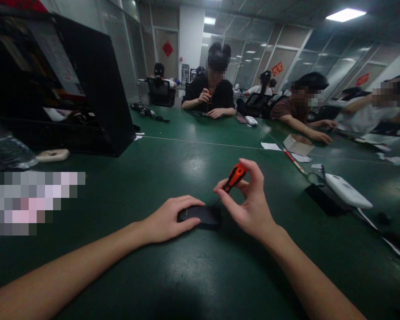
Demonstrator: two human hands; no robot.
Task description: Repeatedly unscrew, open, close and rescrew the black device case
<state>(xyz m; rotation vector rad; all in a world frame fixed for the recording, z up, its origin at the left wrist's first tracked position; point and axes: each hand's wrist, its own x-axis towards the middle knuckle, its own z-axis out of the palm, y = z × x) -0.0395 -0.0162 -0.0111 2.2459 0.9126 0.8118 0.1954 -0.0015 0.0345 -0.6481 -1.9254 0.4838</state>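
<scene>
A black computer mouse (205,217) lies on the green table (186,284) in front of me. My left hand (173,218) grips it from the left, thumb along the near side and fingers along the far side. An orange and black screwdriver (236,175) is held in my right hand (250,204), its handle tilted up to the right. The thin shaft points down at the right end of the mouse. Whether the tip sits in a screw is too small to tell.
A tall black case (93,89) stands at the left, near a clear plastic bottle (11,151). On the right lie a white device (348,190) with a cable and a small open cardboard box (298,146). Across the table a person (208,91) also holds a screwdriver; others sit at right.
</scene>
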